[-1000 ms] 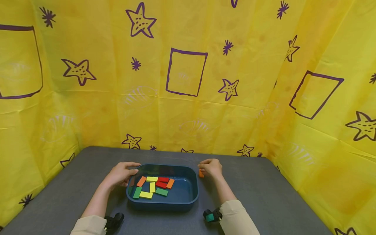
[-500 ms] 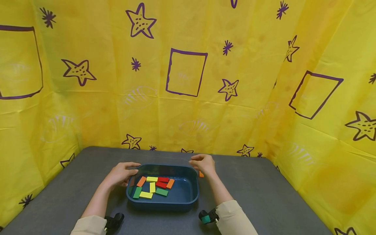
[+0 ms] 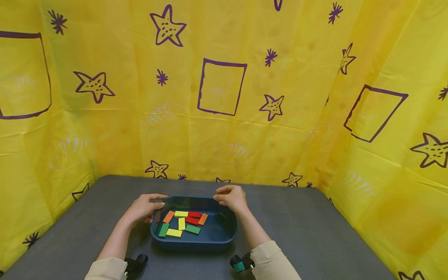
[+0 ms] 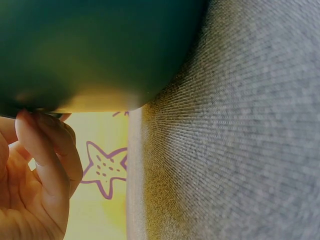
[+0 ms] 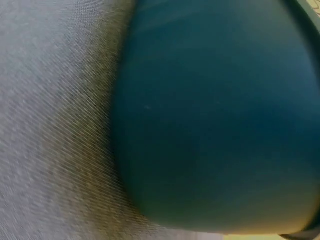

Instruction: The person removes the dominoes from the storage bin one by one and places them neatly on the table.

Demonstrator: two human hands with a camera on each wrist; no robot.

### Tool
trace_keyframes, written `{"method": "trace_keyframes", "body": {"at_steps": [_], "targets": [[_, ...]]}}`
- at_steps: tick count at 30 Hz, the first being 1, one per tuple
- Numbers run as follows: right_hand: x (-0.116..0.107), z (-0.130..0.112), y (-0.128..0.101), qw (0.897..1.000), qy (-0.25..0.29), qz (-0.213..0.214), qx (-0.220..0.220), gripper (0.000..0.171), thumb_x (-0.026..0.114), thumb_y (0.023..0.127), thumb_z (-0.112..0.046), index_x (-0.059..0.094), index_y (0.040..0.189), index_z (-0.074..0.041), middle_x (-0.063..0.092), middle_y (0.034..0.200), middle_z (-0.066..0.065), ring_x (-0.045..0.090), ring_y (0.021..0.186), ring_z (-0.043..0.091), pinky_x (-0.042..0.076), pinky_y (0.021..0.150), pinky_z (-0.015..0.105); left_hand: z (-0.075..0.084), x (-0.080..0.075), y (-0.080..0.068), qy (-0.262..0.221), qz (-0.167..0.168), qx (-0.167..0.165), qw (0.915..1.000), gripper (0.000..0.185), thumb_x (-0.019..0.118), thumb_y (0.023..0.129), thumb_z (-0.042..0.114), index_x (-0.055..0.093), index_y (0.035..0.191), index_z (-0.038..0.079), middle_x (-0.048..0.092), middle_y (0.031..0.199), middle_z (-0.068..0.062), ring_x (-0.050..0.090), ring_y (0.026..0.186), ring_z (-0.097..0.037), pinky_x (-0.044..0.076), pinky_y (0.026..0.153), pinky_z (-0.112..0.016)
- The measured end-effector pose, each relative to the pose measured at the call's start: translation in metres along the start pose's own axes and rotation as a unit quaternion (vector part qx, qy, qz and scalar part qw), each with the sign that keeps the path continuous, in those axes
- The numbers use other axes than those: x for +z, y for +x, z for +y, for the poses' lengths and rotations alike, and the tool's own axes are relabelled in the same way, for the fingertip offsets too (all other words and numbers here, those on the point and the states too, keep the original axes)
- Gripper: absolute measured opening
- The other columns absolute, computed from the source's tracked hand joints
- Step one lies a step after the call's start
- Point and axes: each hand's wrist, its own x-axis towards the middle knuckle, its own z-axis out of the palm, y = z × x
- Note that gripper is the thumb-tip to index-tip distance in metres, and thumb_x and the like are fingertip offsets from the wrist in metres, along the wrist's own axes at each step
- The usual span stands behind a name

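Observation:
A dark blue tray (image 3: 194, 245) sits on the grey table and holds several flat blocks (image 3: 182, 223) in orange, yellow, red and green. My left hand (image 3: 142, 208) grips the tray's far left corner, thumb over the rim. In the left wrist view its fingers (image 4: 46, 150) press against the tray's outer wall (image 4: 100, 45). My right hand (image 3: 229, 197) is above the far right rim, fingers loosely curled, with nothing seen in it. The right wrist view shows only the tray's outer wall (image 5: 215, 115). No orange block shows on the table beside the tray; my right wrist covers that spot.
The grey table (image 3: 301, 225) is enclosed by yellow cloth walls (image 3: 224, 116) with purple stars and squares at the back and both sides. Bare tabletop lies to the right and left of the tray. Wrist cameras (image 3: 135, 263) (image 3: 239, 264) sit on both forearms.
My right hand left an orange block on the table beside the tray's right side, rose and moved left over the far rim. The block is now out of sight. The left hand stayed put.

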Motion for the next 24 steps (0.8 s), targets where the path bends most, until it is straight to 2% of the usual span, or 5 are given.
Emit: {"method": "trace_keyframes", "body": {"at_steps": [8,16,24], "targets": [[0.013,0.008,-0.004,0.998,-0.025,-0.049,-0.011,0.026,0.081,0.079,-0.01,0.076,0.102,0.002,0.076,0.097,0.016,0.075,0.081,0.023,0.061,0.072,0.033,0.001,0.0,-0.001,-0.004,0.0,-0.005,1.0,0.045,0.057,0.099,0.021,0.053,0.14,0.004,0.04,0.06,0.0,0.041,0.05,-0.013,0.047,0.05,-0.023],[0.025,0.011,-0.004,0.997,-0.038,-0.064,-0.009,0.025,0.082,0.078,-0.01,0.077,0.1,0.0,0.077,0.093,0.013,0.074,0.078,0.02,0.061,0.075,0.039,0.0,0.0,0.0,-0.007,0.0,-0.001,1.0,0.045,0.057,0.099,0.021,0.054,0.14,0.004,0.039,0.059,0.001,0.04,0.05,-0.013,0.046,0.05,-0.023],[0.031,0.015,-0.005,0.995,-0.057,-0.081,0.0,0.027,0.083,0.076,-0.01,0.077,0.1,0.0,0.074,0.098,0.012,0.074,0.079,0.025,0.061,0.071,0.034,0.001,0.0,-0.001,-0.009,0.003,0.0,1.0,0.045,0.057,0.099,0.02,0.053,0.14,0.004,0.039,0.057,0.001,0.04,0.049,-0.013,0.046,0.05,-0.023]]}}
